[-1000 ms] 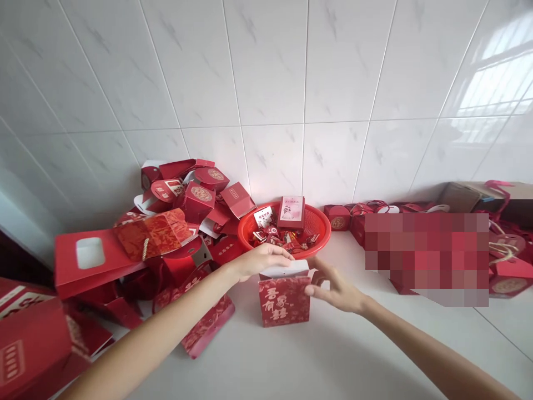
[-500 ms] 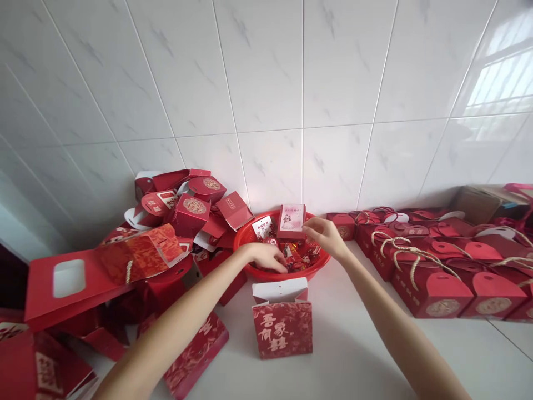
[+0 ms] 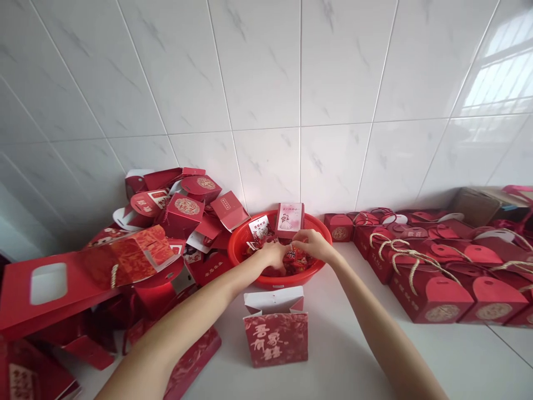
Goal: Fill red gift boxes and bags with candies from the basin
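Observation:
A red plastic basket holds small wrapped candies, a pink-and-white printed packet at its back and a white printed card. My left hand reaches into the candies with bent fingers; its fingertips are partly hidden. Close beside it, my right hand pinches at a red wrapped candy with thumb and forefinger. In front of the basket stands a red paper gift box with gold characters, upright, its white-lined top open. Neither hand touches this box.
Red boxes lie in a loose heap on the left, some folded flat. Rows of closed red boxes with cord handles fill the right side. A brown carton stands behind them. The tiled wall rises right behind the basket.
My left hand has moved right through the candies, nearer to my right hand. The right hand has come off the pink packet's side and lowered to the candies. The view has shifted slightly.

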Tool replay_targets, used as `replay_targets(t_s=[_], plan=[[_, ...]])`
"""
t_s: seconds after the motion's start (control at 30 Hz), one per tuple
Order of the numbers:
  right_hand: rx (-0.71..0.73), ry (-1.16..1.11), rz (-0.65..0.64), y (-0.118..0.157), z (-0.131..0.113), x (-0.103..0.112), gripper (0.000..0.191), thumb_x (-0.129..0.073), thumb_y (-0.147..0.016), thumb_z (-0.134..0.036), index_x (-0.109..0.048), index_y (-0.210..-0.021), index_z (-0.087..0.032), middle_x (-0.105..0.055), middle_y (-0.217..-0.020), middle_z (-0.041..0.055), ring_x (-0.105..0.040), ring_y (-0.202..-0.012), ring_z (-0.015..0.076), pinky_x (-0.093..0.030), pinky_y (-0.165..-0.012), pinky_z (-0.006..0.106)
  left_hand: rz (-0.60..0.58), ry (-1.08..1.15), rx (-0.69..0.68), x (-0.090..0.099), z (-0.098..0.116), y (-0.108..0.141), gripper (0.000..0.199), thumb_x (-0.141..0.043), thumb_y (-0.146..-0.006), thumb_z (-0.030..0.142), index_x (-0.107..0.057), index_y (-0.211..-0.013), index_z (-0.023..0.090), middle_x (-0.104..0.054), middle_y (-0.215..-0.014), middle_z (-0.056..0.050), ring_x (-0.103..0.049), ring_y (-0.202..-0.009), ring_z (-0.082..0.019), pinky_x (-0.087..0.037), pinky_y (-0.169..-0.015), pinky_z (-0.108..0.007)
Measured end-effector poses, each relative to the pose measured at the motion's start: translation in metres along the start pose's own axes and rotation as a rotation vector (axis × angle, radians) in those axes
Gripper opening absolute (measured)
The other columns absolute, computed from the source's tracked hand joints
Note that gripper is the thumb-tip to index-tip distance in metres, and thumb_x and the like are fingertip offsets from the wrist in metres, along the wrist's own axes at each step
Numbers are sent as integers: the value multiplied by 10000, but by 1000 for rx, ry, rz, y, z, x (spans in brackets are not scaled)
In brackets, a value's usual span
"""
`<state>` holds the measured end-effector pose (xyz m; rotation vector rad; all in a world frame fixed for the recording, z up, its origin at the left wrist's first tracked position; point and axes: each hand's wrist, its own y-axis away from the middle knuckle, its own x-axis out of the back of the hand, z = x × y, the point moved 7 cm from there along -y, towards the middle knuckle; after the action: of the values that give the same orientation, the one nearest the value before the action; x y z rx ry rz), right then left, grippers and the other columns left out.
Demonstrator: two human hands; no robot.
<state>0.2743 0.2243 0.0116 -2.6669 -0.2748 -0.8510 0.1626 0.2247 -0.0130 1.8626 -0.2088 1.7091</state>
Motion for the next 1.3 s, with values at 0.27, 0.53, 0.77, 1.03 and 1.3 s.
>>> replay_targets(t_s=[0.27,0.53,0.77,1.03,1.3], plan=[[-9,-36,-2,-1,2,-1,101,-630,-833,-229,-711,-804,-176,-740,-858,46,-671,-749,172,-514,-689,273,-62,-60,16,-5,0,-6,725,-787,-653,247,-553,-1339,224,-705,-1215,-147,-675,-1094,-367,-539,-883,-411],[-47,-49,-2,-2,5,-2,90,-625,-823,-224,-690,-784,-176,-733,-860,44,-661,-728,167,-505,-648,263,-43,-102,-32,-4,4,-7,769,-825,-640,346,-555,-1354,260,-675,-1281,-138,-627,-1175,-397,-495,-970,-467],[-40,-72,-29,-1,5,-4,112,-617,-824,-245,-690,-765,-183,-716,-802,34,-642,-668,162,-495,-587,256,-36,-2,-73,-3,7,-9,664,-779,-625,178,-635,-1273,195,-722,-1197,-151,-692,-1043,-373,-544,-833,-402],[-22,-20,36,-2,10,-1,194,-651,-853,-328,-685,-990,-195,-731,-974,52,-686,-893,196,-528,-747,284,127,180,-25,12,-15,1,384,-727,-686,255,-726,-1069,228,-767,-1045,-65,-705,-1003,-277,-528,-772,-291],[-3,56,-10,0,6,-4,185,-627,-889,-361,-688,-951,-197,-742,-985,48,-683,-885,196,-511,-786,299,171,421,-32,6,-21,4,551,-770,-655,221,-676,-1197,204,-763,-1069,-54,-708,-984,-265,-550,-787,-295]])
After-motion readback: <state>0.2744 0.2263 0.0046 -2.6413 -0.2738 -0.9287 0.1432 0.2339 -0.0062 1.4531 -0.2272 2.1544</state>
